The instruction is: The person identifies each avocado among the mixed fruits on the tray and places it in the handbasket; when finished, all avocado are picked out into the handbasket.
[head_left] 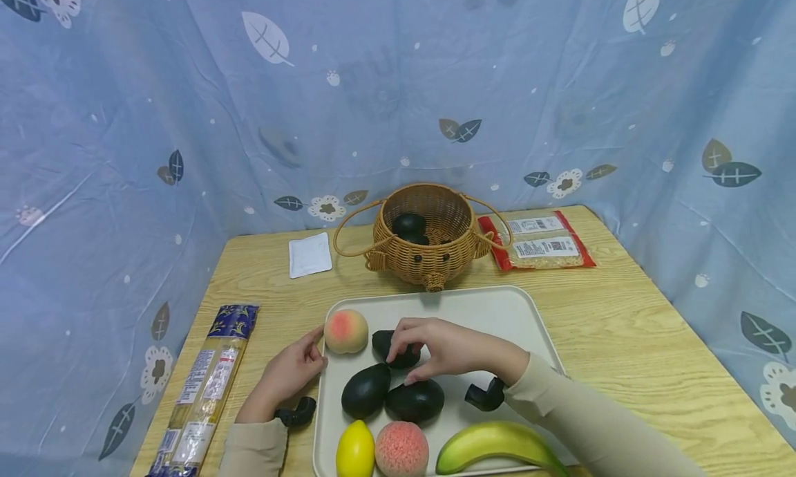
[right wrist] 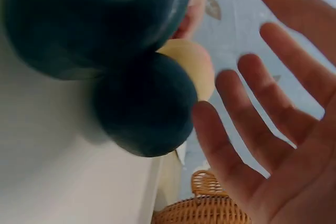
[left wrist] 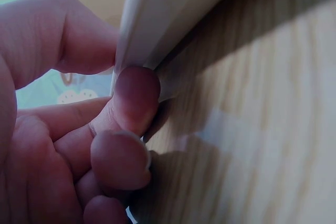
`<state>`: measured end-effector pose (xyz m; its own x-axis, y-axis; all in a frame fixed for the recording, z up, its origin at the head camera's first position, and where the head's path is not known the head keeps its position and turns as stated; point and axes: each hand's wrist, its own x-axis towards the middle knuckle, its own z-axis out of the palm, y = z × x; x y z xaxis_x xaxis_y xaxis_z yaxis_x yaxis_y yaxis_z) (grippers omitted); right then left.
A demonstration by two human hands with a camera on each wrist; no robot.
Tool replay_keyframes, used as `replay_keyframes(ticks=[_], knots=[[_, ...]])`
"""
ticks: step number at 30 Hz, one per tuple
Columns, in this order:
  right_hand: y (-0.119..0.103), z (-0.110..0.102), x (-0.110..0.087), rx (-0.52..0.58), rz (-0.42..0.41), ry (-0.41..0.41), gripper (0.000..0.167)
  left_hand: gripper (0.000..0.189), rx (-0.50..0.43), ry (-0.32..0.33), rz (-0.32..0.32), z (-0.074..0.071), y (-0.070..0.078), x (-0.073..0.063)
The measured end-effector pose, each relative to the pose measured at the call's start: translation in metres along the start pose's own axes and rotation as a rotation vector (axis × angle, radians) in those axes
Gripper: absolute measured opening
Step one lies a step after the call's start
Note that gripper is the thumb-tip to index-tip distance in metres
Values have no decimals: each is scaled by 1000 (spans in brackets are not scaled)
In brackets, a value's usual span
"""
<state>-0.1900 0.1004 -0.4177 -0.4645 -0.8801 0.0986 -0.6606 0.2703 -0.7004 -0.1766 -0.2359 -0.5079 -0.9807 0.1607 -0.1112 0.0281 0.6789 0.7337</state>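
Three dark avocados lie on a white tray (head_left: 491, 314): a far one (head_left: 383, 341), a left one (head_left: 365, 392) and a near one (head_left: 415, 402). My right hand (head_left: 450, 349) is above them, partly covering the far avocado. In the right wrist view its fingers are spread and hold nothing, one fingertip close beside a dark avocado (right wrist: 147, 108); whether it touches cannot be told. At the tray's left edge, my left hand (head_left: 289, 370) pinches the rim (left wrist: 152, 19) between thumb and finger. A peach (head_left: 346, 330) sits by that hand.
A lemon (head_left: 356, 449), a second peach (head_left: 402, 449) and a banana (head_left: 497, 441) lie along the tray's near side. Behind stands a wicker basket (head_left: 410, 261) with dark avocados inside. Around are a red-edged packet (head_left: 535, 240), a white sachet (head_left: 309, 256) and a noodle pack (head_left: 205, 387).
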Motion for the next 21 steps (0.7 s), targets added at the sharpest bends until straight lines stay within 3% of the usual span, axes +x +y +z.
replay_keyframes(ticks=[6,16,21], knots=[[7,7,-8,-39,12,-101,34,63,7,3,-7,0,1,0],[5,17,-21,-81,74,-147,38,63,17,6,-13,3,-2,1],[4,22,-26,-115,60,-175,46,62,24,4,-2,1,-1,1]])
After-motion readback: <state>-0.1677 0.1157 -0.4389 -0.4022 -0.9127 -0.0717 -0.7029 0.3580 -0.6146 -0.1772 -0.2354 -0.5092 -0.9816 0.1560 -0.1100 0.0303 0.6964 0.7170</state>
